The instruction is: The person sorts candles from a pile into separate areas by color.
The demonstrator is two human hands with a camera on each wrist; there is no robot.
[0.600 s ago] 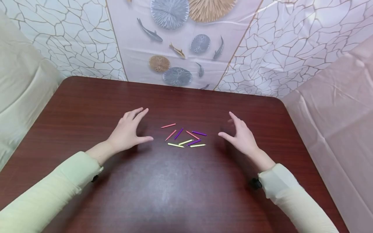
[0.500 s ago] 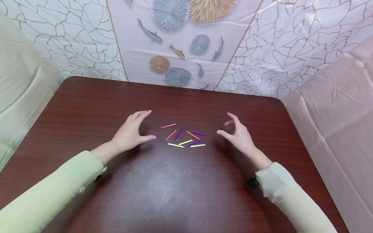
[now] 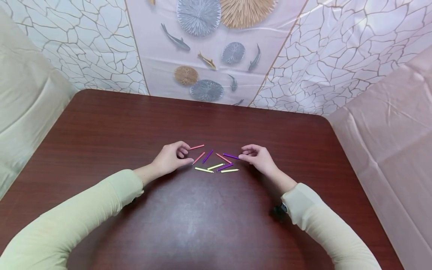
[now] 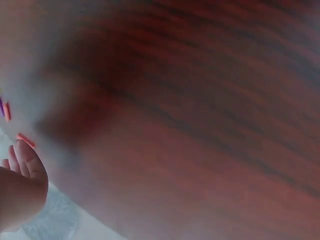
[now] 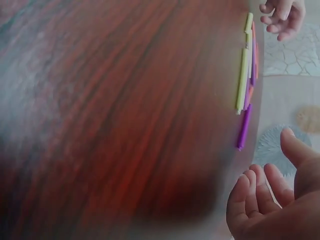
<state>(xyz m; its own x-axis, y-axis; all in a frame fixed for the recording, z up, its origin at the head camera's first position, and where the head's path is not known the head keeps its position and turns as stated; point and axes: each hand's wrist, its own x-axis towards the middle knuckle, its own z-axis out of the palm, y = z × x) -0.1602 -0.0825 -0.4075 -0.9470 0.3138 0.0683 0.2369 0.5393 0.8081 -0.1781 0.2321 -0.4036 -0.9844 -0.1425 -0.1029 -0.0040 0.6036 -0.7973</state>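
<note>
Several thin candles in red, purple and yellow lie loose at the middle of the table. My left hand (image 3: 170, 157) is at their left, fingers bent and thumb apart, its index fingertip right at the end of the farthest red candle (image 3: 197, 147). A second red candle (image 3: 198, 158) lies just past the left thumb. From the right, my right hand (image 3: 261, 159) comes close to a purple candle (image 3: 231, 156), thumb tip by its end. In the right wrist view, a gap shows between the fingers and the nearest purple candle (image 5: 244, 127).
Closer to me lie yellow candles (image 3: 204, 170), one beside a purple candle (image 3: 225, 167) in the cluster. The dark wooden table (image 3: 189, 221) ends at the back against a patterned cloth (image 3: 206, 56). Cloth also hangs at both sides.
Both hands have moved inward to the candles, the left to the right and the right to the left. Their spread fingers have bent and come nearer the thumbs. The candles lie as before.
</note>
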